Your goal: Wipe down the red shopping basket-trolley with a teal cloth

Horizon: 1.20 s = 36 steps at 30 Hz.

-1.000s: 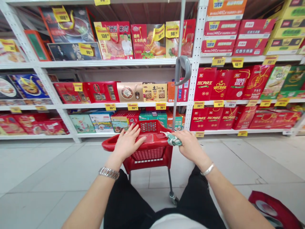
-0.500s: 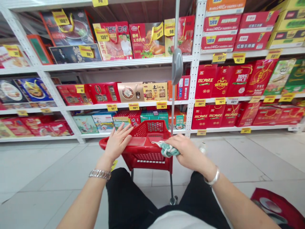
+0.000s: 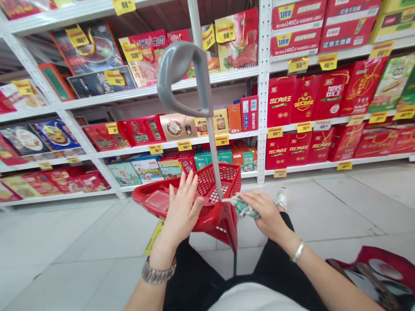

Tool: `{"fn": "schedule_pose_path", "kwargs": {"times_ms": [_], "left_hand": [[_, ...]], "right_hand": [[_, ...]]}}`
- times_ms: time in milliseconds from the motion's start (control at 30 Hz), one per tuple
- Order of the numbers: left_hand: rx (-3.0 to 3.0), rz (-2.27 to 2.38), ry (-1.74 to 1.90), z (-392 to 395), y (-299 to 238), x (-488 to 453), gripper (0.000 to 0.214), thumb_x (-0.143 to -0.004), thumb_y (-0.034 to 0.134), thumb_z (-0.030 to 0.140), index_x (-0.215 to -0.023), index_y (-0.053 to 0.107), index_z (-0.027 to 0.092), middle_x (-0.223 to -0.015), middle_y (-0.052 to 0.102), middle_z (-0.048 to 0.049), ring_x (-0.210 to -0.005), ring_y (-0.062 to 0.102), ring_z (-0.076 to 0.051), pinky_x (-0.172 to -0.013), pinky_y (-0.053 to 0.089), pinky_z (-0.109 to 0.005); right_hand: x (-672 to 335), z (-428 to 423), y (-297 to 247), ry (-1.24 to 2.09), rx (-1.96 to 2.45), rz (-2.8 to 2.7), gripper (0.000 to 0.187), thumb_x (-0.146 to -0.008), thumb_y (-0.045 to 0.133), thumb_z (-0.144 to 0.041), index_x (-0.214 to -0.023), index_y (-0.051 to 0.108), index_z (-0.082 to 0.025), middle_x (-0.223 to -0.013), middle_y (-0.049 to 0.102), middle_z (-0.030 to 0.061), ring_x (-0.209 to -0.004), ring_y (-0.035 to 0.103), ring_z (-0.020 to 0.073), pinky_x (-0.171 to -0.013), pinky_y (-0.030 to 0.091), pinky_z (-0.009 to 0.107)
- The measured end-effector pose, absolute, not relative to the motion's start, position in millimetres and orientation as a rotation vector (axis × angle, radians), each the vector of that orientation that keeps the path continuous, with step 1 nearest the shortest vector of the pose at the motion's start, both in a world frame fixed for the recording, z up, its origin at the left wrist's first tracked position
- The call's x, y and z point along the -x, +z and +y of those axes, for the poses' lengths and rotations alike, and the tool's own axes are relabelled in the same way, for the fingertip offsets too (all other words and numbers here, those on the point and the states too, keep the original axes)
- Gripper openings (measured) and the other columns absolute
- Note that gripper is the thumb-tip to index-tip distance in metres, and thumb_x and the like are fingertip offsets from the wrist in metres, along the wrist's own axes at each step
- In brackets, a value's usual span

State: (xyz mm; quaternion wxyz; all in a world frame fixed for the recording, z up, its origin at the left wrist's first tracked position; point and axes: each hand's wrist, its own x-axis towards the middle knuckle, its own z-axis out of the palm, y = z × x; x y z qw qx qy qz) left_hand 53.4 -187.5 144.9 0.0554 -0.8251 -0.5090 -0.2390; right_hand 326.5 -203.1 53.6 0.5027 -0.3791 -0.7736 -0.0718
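Observation:
In front of me is a red plastic shopping basket (image 3: 142, 195) with a perforated body and a long metal pole topped by a grey loop handle (image 3: 206, 82). My left hand (image 3: 183, 203) is over the basket's near rim with its fingers spread, holding nothing; whether the palm touches the rim I cannot tell. A bunched green-and-white cloth (image 3: 245, 208) is gripped in my right hand (image 3: 264, 211), against the basket's right side near the foot of the pole. The basket stands turned at an angle between my legs.
White shelves (image 3: 227, 77) with boxed goods and yellow price tags run across the front. Red gift bags (image 3: 280, 103) fill the right bays. A dark red bag (image 3: 385, 268) lies on the tiled floor at lower right. A yellow floor strip (image 3: 154, 237) shows left of the basket.
The basket has turned, its pole and loop handle swinging left and toward me. My left hand has moved right along the rim. The right hand with the cloth has shifted to the basket's right side.

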Motion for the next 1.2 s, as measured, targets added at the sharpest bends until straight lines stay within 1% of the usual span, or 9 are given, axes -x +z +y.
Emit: {"fn": "schedule_pose_path", "kwargs": {"times_ms": [200,367,500,600,800,933,1000,1100,1200], "left_hand": [[2.489,-1.508,-0.572,-191.1,145.5,-39.2,0.064,-0.101,0.026,0.046,-0.160,0.025,0.021,-0.167,0.022,-0.0108,-0.156,0.011,-0.030,-0.123,0.015,-0.065],[2.508,-1.494,-0.579,-192.6,150.0,-24.5,0.062,-0.099,0.024,0.039,-0.159,0.028,0.024,-0.166,0.029,-0.0070,-0.156,0.015,-0.028,-0.124,0.019,-0.061],[2.557,-1.524,-0.642,-190.5,155.4,-17.4,0.062,-0.099,0.023,0.040,-0.158,0.032,0.023,-0.164,0.033,-0.0065,-0.155,0.018,-0.027,-0.124,0.019,-0.058],[2.581,-1.555,-0.671,-186.8,158.5,-15.6,0.061,-0.099,0.024,0.041,-0.157,0.034,0.024,-0.163,0.036,-0.0053,-0.155,0.019,-0.026,-0.124,0.020,-0.056],[2.599,-1.657,-0.781,-161.1,161.5,-5.5,0.065,-0.100,0.019,0.050,-0.153,0.041,0.020,-0.161,0.041,-0.0038,-0.154,0.023,-0.024,-0.126,0.019,-0.047],[2.535,-1.819,-0.796,-134.3,165.3,7.3,0.068,-0.101,0.011,0.051,-0.152,0.044,0.020,-0.160,0.043,-0.0031,-0.154,0.025,-0.023,-0.127,0.019,-0.042],[2.496,-1.890,-0.761,-120.1,167.7,13.2,0.068,-0.101,0.014,0.053,-0.153,0.042,0.021,-0.162,0.040,-0.0035,-0.155,0.021,-0.024,-0.127,0.017,-0.045],[2.380,-2.064,-0.571,-98.8,170.4,21.0,0.069,-0.100,0.025,0.055,-0.157,0.033,0.017,-0.169,0.021,-0.0079,-0.157,0.004,-0.030,-0.126,0.006,-0.057],[2.301,-2.192,-0.408,-76.2,170.4,29.3,0.070,-0.101,0.023,0.051,-0.161,0.018,0.015,-0.171,0.007,-0.0104,-0.156,-0.007,-0.033,-0.122,0.001,-0.065]], "right_hand": [[-305.7,-177.1,69.5,0.080,0.820,-1.896,0.073,-0.080,0.045,0.002,-0.146,0.051,-0.026,-0.142,0.061,0.0087,-0.131,0.055,0.0223,-0.110,0.045,0.046],[-280.6,-157.2,59.1,0.192,0.761,-2.116,0.081,-0.068,0.047,0.007,-0.141,0.056,-0.026,-0.137,0.065,0.0071,-0.128,0.057,0.0225,-0.108,0.044,0.044],[-296.1,-124.5,46.8,0.115,1.133,-2.177,0.072,-0.068,0.048,0.008,-0.131,0.063,-0.024,-0.134,0.067,0.0044,-0.124,0.059,0.0204,-0.104,0.048,0.037],[-311.1,-93.6,44.5,0.099,1.356,-2.170,0.064,-0.072,0.048,0.008,-0.125,0.066,-0.022,-0.129,0.069,0.0064,-0.120,0.060,0.0234,-0.100,0.050,0.039],[-313.6,-52.2,47.7,0.071,1.525,-2.195,0.042,-0.082,0.052,-0.002,-0.114,0.070,-0.023,-0.119,0.071,0.0091,-0.110,0.061,0.0280,-0.093,0.049,0.041],[-306.2,-47.6,48.5,0.045,1.580,-2.203,0.042,-0.083,0.052,-0.005,-0.116,0.068,-0.025,-0.119,0.070,0.0093,-0.110,0.058,0.0288,-0.089,0.049,0.040],[-304.4,-48.5,46.3,0.037,1.594,-2.196,0.043,-0.083,0.050,-0.006,-0.118,0.067,-0.024,-0.120,0.068,0.0108,-0.112,0.056,0.0305,-0.087,0.049,0.041],[-306.3,-50.2,39.4,0.043,1.599,-2.195,0.048,-0.082,0.048,-0.005,-0.123,0.064,-0.022,-0.123,0.067,0.0111,-0.113,0.055,0.0312,-0.088,0.048,0.041],[-313.3,-49.7,30.1,0.041,1.549,-2.210,0.056,-0.079,0.048,-0.004,-0.130,0.061,-0.023,-0.128,0.066,0.0086,-0.116,0.054,0.0292,-0.094,0.046,0.042]]}}
